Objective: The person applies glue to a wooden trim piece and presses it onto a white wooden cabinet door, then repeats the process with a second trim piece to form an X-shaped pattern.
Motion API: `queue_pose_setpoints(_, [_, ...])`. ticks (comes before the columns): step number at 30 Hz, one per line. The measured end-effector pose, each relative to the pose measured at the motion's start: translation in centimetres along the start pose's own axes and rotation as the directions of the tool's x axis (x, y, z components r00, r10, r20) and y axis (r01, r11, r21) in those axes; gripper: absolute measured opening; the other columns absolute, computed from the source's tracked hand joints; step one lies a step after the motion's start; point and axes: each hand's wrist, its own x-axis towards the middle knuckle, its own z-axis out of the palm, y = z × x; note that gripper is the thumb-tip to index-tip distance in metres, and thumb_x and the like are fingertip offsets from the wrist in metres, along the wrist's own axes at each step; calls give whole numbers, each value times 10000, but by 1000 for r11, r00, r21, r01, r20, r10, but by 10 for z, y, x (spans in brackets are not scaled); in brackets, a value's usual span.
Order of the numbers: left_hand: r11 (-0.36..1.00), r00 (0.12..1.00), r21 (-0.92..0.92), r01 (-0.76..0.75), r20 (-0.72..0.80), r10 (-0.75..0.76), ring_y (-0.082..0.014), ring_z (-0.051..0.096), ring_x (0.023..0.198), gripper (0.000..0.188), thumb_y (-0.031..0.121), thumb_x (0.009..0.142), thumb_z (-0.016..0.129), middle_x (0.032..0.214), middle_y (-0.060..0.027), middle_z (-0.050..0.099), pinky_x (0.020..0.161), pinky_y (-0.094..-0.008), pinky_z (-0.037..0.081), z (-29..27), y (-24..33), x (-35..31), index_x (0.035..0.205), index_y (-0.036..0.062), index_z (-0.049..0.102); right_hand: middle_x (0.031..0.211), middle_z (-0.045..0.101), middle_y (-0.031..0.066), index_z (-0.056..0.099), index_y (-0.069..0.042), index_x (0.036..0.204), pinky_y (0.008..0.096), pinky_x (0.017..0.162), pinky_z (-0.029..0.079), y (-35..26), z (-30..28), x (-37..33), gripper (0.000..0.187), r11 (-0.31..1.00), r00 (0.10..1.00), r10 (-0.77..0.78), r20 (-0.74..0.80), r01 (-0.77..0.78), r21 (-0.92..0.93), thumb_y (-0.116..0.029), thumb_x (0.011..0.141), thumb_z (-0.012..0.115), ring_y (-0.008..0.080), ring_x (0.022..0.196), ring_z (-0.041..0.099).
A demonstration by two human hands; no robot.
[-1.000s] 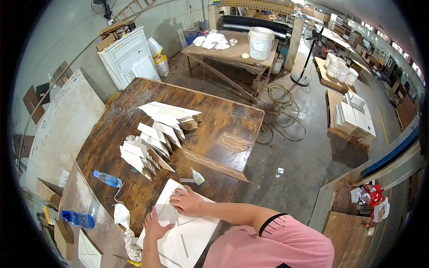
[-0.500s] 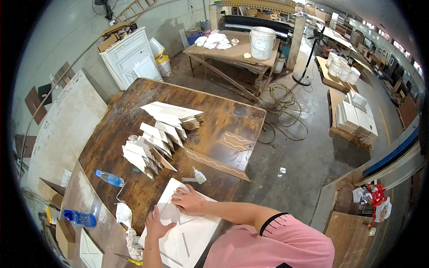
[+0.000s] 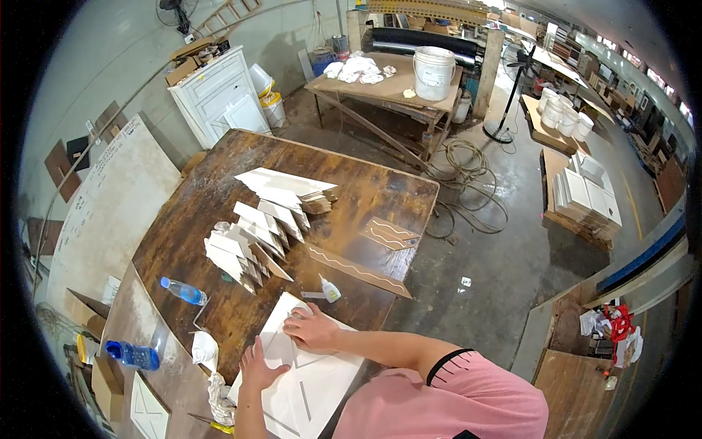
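A white panel (image 3: 327, 380) with raised white pieces and thin grey gaps between them lies at the table's near edge. My left hand (image 3: 260, 366) rests on its left part, fingers spread and thumb out to the side. Beside it, my right hand (image 3: 312, 329) presses down on the panel's upper part, its fingers bent but apart; the fingertips are partly hidden. Just beyond lies a small white glue bottle (image 3: 330, 290) with a narrow nozzle. A long brown strip (image 3: 358, 271) and shorter brown pieces (image 3: 390, 234) carry wavy white glue lines.
Stacks of white pointed pieces (image 3: 270, 219) stand mid-table. A clear blue-labelled bottle (image 3: 184, 291), a white cloth (image 3: 205, 348) and a yellow-handled tool (image 3: 221, 427) lie left. A blue bottle (image 3: 131, 355) is farther left. Coiled hose (image 3: 468, 183) covers floor beyond the table.
The whole view has shifted slightly. Both hands stay in nearly the same place on the white panel, and nothing has been picked up or let go.
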Motion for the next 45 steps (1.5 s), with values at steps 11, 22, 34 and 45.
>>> queue_pose_setpoints(11, [999, 1000, 27, 19, -19, -19, -500, 284, 1538, 1392, 769, 684, 830, 1668, -312, 274, 1249, -631, 221, 8, -19, 7, 1712, 183, 97, 1261, 650, 22, 693, -136, 1171, 646, 1142, 355, -9, -11, 13, 269, 994, 996, 29, 80, -38, 107, -200, 913, 651, 304, 1347, 519])
queue_pose_setpoints(22, [997, 997, 41, 70, 37, -71, -505, 301, 1525, 1316, 740, 740, 792, 1669, -277, 277, 1237, -667, 227, -7, 1, -12, 1719, 227, 78, 1249, 651, 22, 688, -162, 1160, 589, 1101, 382, -16, -10, 11, 260, 999, 998, -48, -47, 49, 19, -195, 902, 681, 330, 1318, 542])
queue_pose_setpoints(34, [997, 996, -18, 76, 54, -75, -486, 258, 1552, 1303, 716, 750, 806, 1673, -300, 254, 1252, -652, 235, -11, 5, -11, 1718, 240, 74, 1226, 655, 15, 670, -161, 1125, 626, 1117, 363, -17, -14, 16, 216, 999, 1000, 3, -27, -2, 35, -171, 909, 670, 340, 1308, 538])
queue_pose_setpoints(45, [997, 997, -15, 77, 32, -77, -478, 270, 1548, 1284, 702, 752, 802, 1677, -276, 263, 1234, -698, 233, -3, 1, -10, 1717, 247, 88, 1238, 655, -22, 660, -173, 1096, 634, 1126, 368, -17, -9, 18, 185, 999, 999, -1, -34, 2, 35, -176, 912, 663, 330, 1324, 523])
